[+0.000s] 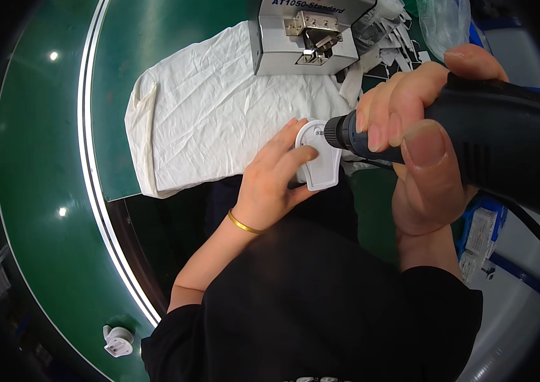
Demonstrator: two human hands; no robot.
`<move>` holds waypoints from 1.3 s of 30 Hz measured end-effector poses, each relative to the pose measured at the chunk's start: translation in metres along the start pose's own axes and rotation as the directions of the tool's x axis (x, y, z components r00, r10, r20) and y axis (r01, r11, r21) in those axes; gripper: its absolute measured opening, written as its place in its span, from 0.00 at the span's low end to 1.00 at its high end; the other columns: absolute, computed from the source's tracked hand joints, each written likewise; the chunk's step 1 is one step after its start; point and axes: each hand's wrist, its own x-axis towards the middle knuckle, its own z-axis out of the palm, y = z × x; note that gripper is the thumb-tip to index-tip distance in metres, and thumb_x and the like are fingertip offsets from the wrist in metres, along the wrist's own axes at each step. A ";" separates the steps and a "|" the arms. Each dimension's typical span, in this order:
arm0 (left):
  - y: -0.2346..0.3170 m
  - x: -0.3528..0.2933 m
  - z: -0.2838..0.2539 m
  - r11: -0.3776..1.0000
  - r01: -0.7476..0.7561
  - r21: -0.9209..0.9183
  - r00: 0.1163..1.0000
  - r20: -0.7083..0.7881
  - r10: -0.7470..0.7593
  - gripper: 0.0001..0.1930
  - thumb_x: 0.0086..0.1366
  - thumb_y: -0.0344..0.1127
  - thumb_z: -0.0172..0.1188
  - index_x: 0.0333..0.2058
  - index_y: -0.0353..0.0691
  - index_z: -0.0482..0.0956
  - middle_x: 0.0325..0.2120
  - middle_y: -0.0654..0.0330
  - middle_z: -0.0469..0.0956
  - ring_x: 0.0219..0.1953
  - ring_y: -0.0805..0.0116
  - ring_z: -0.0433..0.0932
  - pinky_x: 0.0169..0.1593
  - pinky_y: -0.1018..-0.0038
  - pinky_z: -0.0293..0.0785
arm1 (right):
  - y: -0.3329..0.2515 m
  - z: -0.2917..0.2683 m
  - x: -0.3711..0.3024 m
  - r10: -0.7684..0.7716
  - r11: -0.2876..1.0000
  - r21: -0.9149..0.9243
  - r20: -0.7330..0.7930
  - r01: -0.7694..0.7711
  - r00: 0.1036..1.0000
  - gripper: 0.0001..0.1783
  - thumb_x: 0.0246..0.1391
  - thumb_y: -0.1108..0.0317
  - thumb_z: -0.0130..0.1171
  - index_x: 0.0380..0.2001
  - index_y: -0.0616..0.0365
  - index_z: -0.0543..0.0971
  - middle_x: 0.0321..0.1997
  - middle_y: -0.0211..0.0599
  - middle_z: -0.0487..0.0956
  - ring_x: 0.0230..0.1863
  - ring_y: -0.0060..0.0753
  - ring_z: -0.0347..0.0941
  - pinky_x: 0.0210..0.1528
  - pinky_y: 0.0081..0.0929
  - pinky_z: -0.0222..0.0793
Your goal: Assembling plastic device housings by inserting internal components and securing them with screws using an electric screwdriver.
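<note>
Grn bench (112, 114): L hand (270, 181) half-curled on wht housing (324, 167), R hand (434, 159) wraps blk driver (505, 137), rear cut off.

Down the left curves a glossy dark-green surface (34, 146) with two small bright light reflections (53, 56), edged by a double white strip (82, 95) beside a flat green tabletop (114, 172), while a smooth pale-grey surface (502, 312) crossed by a straight blue bar (521, 278) lies lower right.
</note>
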 end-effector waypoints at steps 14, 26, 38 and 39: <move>0.004 0.003 -0.002 0.995 -0.087 0.051 0.996 0.001 0.087 0.34 0.35 0.25 0.75 0.48 0.48 0.81 0.55 0.47 0.72 0.59 0.47 0.71 0.57 0.62 0.74 | 0.001 -0.002 -0.002 -0.017 0.999 -0.028 0.041 0.018 0.999 0.24 0.55 0.72 0.54 0.53 0.56 0.59 0.26 0.34 0.70 0.26 0.26 0.70 0.36 0.35 0.70; 0.001 0.000 0.000 0.995 -0.090 0.043 0.996 -0.016 0.091 0.34 0.35 0.26 0.74 0.48 0.48 0.81 0.56 0.48 0.72 0.59 0.47 0.71 0.57 0.62 0.73 | 0.010 -0.007 -0.005 -0.016 0.997 -0.072 0.039 0.018 0.999 0.29 0.55 0.70 0.57 0.57 0.60 0.58 0.26 0.35 0.70 0.25 0.27 0.70 0.36 0.35 0.70; 0.003 0.000 0.000 0.994 -0.087 0.064 0.996 -0.024 0.089 0.35 0.39 0.29 0.76 0.52 0.45 0.78 0.56 0.49 0.72 0.58 0.48 0.72 0.56 0.63 0.73 | 0.042 -0.060 0.011 -0.221 0.972 -0.068 0.045 0.224 0.974 0.26 0.58 0.70 0.56 0.56 0.64 0.61 0.29 0.38 0.73 0.27 0.31 0.72 0.34 0.38 0.72; 0.003 -0.002 0.000 0.994 -0.088 0.071 0.995 -0.031 0.091 0.35 0.39 0.29 0.76 0.52 0.45 0.78 0.56 0.49 0.72 0.58 0.48 0.72 0.56 0.63 0.73 | 0.045 -0.084 0.014 -0.285 0.901 -0.328 0.047 0.284 0.957 0.25 0.59 0.69 0.56 0.56 0.64 0.62 0.31 0.38 0.73 0.28 0.32 0.73 0.35 0.38 0.74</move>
